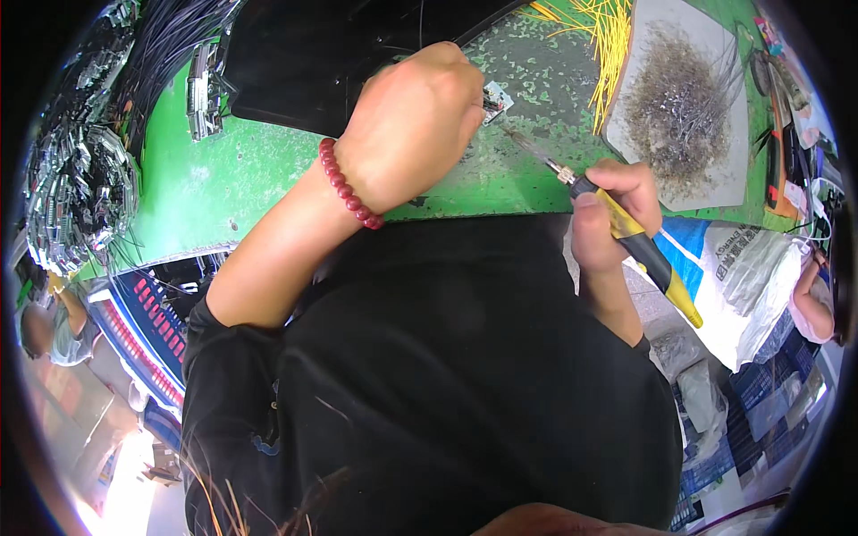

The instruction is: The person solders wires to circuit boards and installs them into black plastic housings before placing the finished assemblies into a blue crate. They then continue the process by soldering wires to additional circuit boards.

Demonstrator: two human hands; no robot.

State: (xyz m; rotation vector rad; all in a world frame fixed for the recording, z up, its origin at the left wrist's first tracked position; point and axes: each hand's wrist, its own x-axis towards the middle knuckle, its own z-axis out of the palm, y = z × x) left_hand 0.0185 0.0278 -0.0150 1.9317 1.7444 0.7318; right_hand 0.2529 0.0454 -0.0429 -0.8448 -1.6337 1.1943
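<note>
My left hand (416, 125), with a dark red bead bracelet at the wrist, is closed over the green bench. A small circuit board (497, 100) juts out beside its curled fingers; the fingertips and their grip are hidden behind the back of the hand. A soldering iron (630, 228) with a yellow and black handle lies in my right hand (617, 210), which is wrapped around its front part. The iron's tip points up and left, a short way below the board and apart from it.
A black sheet or tray (286, 67) lies beyond my left hand. Yellow wires (615, 58) are spread at the far right, by a grey board (728, 170) heaped with dark clippings. Bundled metal-cased parts (80, 196) crowd the left edge. Other people sit at both sides.
</note>
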